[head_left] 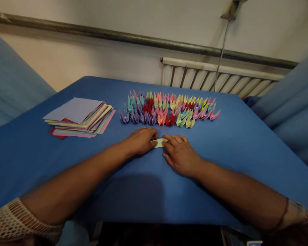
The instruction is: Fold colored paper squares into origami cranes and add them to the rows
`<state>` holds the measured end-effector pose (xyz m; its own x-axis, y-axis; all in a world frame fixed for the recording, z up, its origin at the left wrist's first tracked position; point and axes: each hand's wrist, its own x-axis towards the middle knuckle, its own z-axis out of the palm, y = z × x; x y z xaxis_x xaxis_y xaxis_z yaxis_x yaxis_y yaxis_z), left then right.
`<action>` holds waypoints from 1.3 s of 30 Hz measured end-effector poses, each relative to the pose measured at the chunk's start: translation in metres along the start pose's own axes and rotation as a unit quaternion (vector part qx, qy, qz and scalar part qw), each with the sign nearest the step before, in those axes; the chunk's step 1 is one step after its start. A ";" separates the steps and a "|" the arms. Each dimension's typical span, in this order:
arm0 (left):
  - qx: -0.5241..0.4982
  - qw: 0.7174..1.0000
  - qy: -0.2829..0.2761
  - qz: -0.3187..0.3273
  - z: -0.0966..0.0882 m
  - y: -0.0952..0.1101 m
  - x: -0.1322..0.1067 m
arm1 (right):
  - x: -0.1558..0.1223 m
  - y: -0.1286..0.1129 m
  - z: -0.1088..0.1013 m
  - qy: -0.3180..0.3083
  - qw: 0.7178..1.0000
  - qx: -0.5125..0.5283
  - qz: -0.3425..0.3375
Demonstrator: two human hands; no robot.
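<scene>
A small pale green folded paper (159,142) lies on the blue table (236,150) between my hands. My left hand (141,140) rests palm down with its fingers curled, the fingertips pinching the paper's left end. My right hand (181,153) lies flat beside it, fingers stretched and pressed on the paper's right end. Just beyond my hands stand several rows of small folded paper figures (169,109) in purple, red, orange, yellow, green and pink.
A stack of coloured square paper sheets (79,118) lies at the left of the table, a lilac sheet on top. A radiator (220,80) and a metal rail (118,36) run along the wall behind. Blue cloth hangs at both sides.
</scene>
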<state>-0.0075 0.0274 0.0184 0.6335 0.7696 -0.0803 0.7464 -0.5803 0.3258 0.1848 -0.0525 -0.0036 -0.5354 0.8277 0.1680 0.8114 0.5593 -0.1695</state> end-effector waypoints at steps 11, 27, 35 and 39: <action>-0.253 0.958 0.107 -0.087 0.012 0.015 0.005 | 0.011 0.021 0.021 0.293 0.917 0.238 0.125; -0.143 0.962 0.232 -0.020 0.016 0.024 -0.009 | 0.024 0.013 0.025 0.114 0.669 0.703 0.212; -0.263 0.939 0.221 0.009 0.024 0.026 -0.010 | 0.023 0.014 0.021 0.117 0.638 0.732 0.210; -0.291 0.933 0.209 -0.019 0.026 0.027 -0.011 | 0.021 0.014 0.021 0.101 0.641 0.737 0.189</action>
<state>0.0108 -0.0037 0.0034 0.3836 0.8939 0.2320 0.4519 -0.4007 0.7970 0.1800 -0.0259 -0.0224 -0.2033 0.9774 -0.0575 -0.3089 -0.1198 -0.9435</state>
